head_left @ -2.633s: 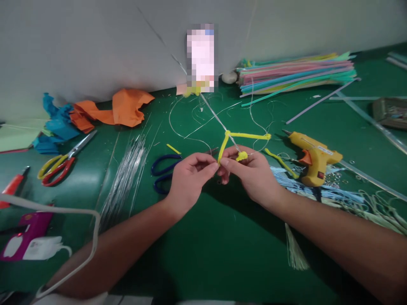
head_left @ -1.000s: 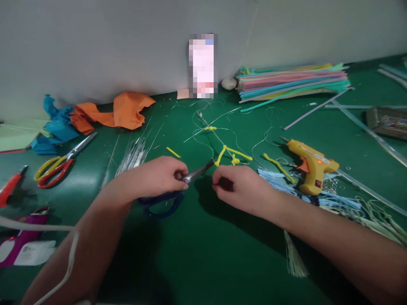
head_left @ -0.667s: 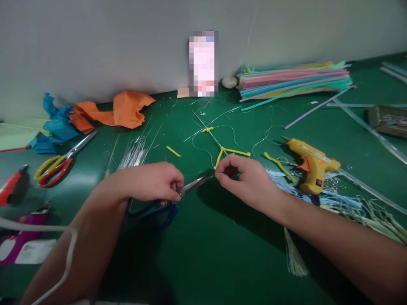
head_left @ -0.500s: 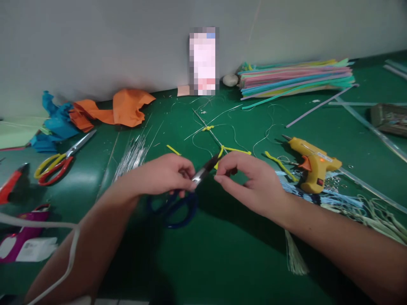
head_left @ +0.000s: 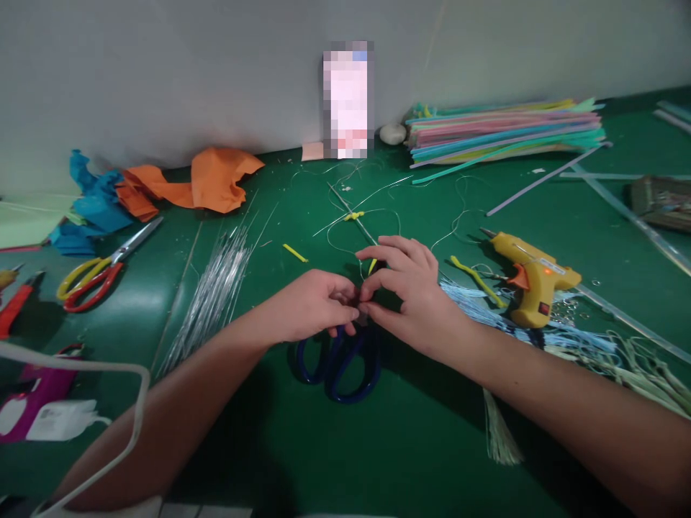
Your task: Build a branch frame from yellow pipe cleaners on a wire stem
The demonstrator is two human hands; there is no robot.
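My left hand [head_left: 324,306] is closed on a pair of scissors with dark blue handles [head_left: 353,370], whose loops point towards me. My right hand [head_left: 407,295] meets it at the metal part of the scissors, thumb and fingers pinched; what lies between them is hidden. Most of the blades are covered by my fingers. Just beyond the right fingers, a bit of yellow pipe cleaner [head_left: 372,267] shows. A thin wire stem with a yellow pipe-cleaner knot [head_left: 354,216] runs away from the hands, crossed by another wire.
Left lie a wire bundle [head_left: 213,277], red-and-yellow scissors [head_left: 102,270] and orange paper [head_left: 221,180]. A yellow glue gun [head_left: 532,273], its light on, and tassels [head_left: 572,338] are right. Behind are pipe cleaners [head_left: 507,133] and a phone [head_left: 348,101]. A white cable [head_left: 141,403] crosses my left forearm.
My left hand has moved right with the blue-handled scissors, up to my right hand. The right hand has shifted slightly, and its fingers now cover the blades and much of the yellow pipe cleaner.
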